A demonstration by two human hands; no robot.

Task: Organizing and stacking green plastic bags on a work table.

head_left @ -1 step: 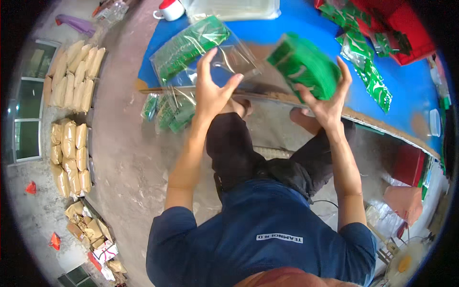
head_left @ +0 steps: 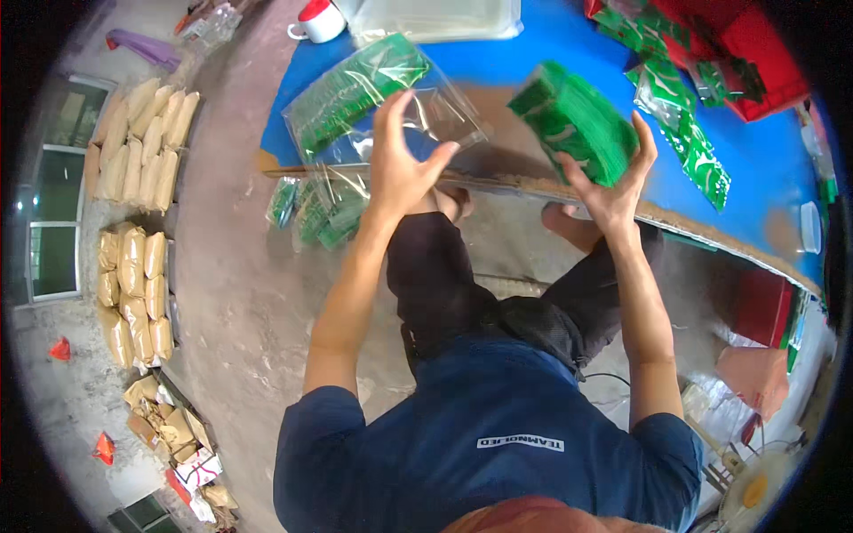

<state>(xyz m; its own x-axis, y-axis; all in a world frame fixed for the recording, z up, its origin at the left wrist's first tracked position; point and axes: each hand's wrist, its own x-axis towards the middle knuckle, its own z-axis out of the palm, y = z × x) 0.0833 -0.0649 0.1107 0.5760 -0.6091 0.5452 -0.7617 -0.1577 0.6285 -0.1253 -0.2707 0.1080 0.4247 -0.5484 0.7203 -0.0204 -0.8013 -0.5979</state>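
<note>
My right hand (head_left: 613, 191) grips a thick bundle of green packets (head_left: 577, 124), its thumb on the near side and its fingers on the right side. The bundle is tilted over the near edge of the blue table (head_left: 746, 169). My left hand (head_left: 400, 173) has its thumb and fingers spread apart beside a large clear plastic bag (head_left: 444, 102). Another row of green packets (head_left: 364, 89) lies inside the bag. Whether my left fingertips press on the film cannot be made out.
More bagged green packets (head_left: 329, 213) are below the table's left edge. A white mug with a red lid (head_left: 320, 22) and a clear-walled tray (head_left: 435, 22) stand at the back. A strip of green packets (head_left: 684, 133) hangs from a red bin (head_left: 755, 53). Brown sacks (head_left: 133, 275) are stacked at left.
The green bundle in my right hand has shifted slightly right. My left hand has moved a little to the right, its fingers still apart.
</note>
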